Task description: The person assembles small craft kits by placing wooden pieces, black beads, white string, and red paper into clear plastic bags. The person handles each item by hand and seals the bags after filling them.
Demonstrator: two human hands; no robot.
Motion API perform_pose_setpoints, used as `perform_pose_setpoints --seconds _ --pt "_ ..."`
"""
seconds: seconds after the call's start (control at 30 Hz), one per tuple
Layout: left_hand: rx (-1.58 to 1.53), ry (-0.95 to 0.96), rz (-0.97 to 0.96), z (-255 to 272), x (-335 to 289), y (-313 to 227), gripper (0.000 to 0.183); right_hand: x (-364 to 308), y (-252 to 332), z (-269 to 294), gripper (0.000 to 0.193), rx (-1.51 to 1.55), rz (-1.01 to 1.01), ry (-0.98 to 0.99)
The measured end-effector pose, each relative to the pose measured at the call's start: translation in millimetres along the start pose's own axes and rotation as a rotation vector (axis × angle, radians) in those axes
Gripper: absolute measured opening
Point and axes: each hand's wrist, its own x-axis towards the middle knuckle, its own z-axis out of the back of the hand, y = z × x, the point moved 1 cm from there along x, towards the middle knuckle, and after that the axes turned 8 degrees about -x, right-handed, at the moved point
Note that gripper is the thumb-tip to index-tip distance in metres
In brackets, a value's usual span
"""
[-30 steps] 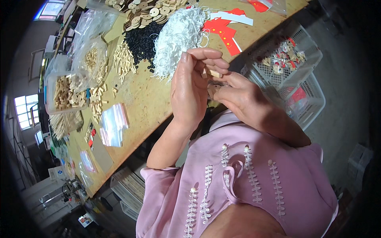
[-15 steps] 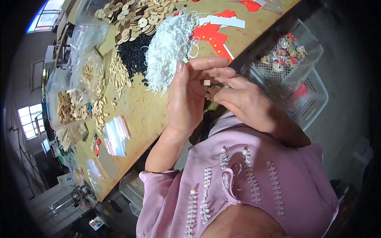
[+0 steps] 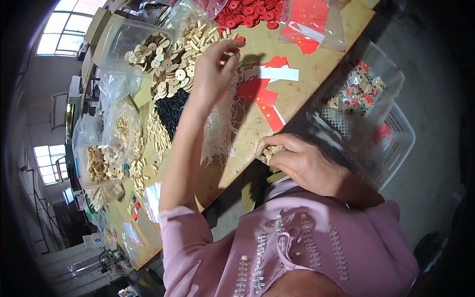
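Observation:
My left hand (image 3: 215,72) reaches across the table, over the pile of white looped strings (image 3: 220,128). Its fingers are curved and apart, with the fingertips by a red disc (image 3: 241,38) at the edge of a heap of small wooden blocks (image 3: 205,37). Close to the table's near edge, my right hand (image 3: 309,161) is closed round a cluster of small pale wooden pieces (image 3: 270,152). The pieces stick out at its fingertips; how many there are is hidden. Red paper flags with yellow stars (image 3: 260,96) and a white strip (image 3: 282,74) lie between the hands.
Wooden discs (image 3: 170,76), black beads (image 3: 170,111) and short sticks (image 3: 157,133) lie left of the strings. Red discs (image 3: 247,12) are heaped at the back, beside bagged flags (image 3: 307,24). Plastic baskets (image 3: 396,143) stand off the table's right edge. A tub of blocks (image 3: 99,180) sits left.
My left hand has left my right hand and stretched out to the far heaps. My right hand sits lower in view, with wooden pieces at its fingertips. The whole view has shifted.

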Motion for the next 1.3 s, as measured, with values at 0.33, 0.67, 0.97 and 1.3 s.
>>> perform_pose_setpoints --seconds 0.33,0.67,0.97,1.3 --pt "0.437 0.349 0.309 52 44 78 0.026 -10 -10 17 0.009 0.026 -0.086 -0.014" --pt "0.343 0.374 0.339 51 27 69 0.02 -6 -16 15 0.013 0.011 -0.076 0.011" --pt "-0.36 0.129 0.338 42 60 76 0.012 -8 -11 11 0.01 -0.029 -0.078 0.057" --pt "0.136 0.195 0.131 3 92 106 0.036 -12 -1 20 0.008 -0.031 -0.099 0.075"
